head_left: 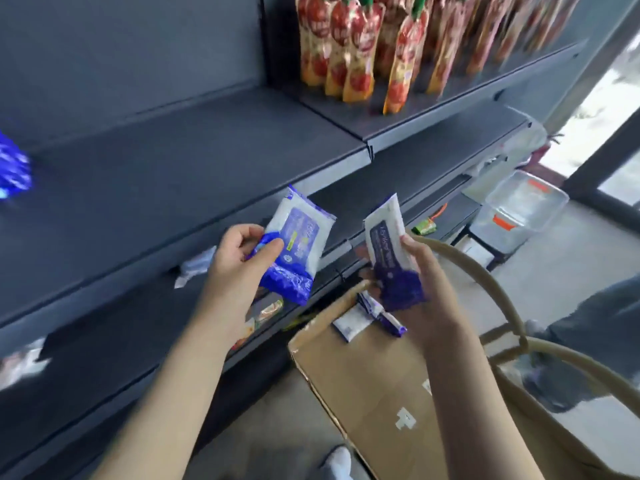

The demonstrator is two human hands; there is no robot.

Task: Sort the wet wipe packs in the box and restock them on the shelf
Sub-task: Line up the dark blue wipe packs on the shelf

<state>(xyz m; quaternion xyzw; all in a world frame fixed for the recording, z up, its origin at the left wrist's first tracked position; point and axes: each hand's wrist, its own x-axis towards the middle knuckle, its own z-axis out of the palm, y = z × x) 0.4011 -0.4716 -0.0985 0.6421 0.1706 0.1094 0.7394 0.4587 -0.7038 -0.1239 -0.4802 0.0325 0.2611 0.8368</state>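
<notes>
In the head view, the cardboard box (363,382) sits open on the floor at the foot of the shelving. Both hands are raised just above its far edge, each with one pack.

The left hand (242,261) grips a blue-and-white wet wipe pack (301,240) up and to the left of the box. Its thumb lies across the pack's front and its fingers curl behind the lower end.

The right hand (419,285) is directly over the box's far corner. Its fingers are clamped round the lower half of a purple-and-white wet wipe pack (388,244). The two packs stand near each other but apart, faces toward the camera, as if being told apart by colour.

A few loose packs (360,322), white and purple, remain inside the box under the right hand.

The dark shelf (156,188) above and left of the box is largely bare. A blurred blue item (12,168) sits at its far left end; whether it is a wipe pack cannot be told.

Red sauce pouches (363,50) fill the shelf high above the box. A tan bag handle (485,277) arcs just right of the box.

Judging by this, the job is in its early or middle part. Sorting is under way, little or nothing is clearly restocked, and the two held packs and those in the box are yet to be placed.
</notes>
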